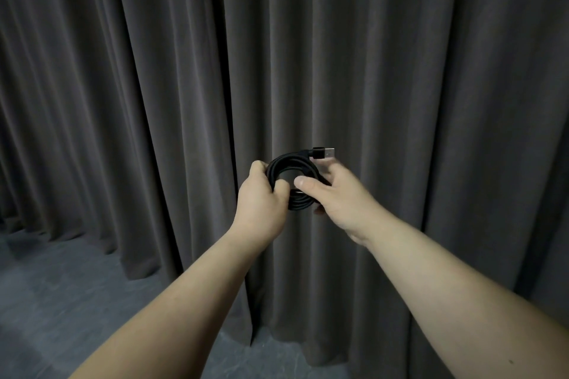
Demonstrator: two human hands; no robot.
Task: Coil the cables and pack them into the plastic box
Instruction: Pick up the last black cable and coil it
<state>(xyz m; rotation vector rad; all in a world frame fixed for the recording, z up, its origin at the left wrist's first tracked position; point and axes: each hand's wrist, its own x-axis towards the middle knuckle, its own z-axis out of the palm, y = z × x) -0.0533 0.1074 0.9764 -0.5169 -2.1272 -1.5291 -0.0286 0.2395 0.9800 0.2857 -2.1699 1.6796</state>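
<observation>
Between both raised hands sits a coiled black USB cable [292, 177], its plug [324, 153] jutting just above the right hand [337, 197]. Left hand [261, 198] grips the coil's left side; the right pinches its right side, thumb across the loop. Behind hangs a grey curtain [184, 71], over grey floor [61, 301]

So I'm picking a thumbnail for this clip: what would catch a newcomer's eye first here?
The eye lands on the coiled black cable at the centre, held up in mid-air between the left hand and the right hand. Its USB plug sticks out at the coil's upper right, the brightest spot there. Behind hangs a dark pleated curtain, reaching the grey floor at the lower left.
</observation>
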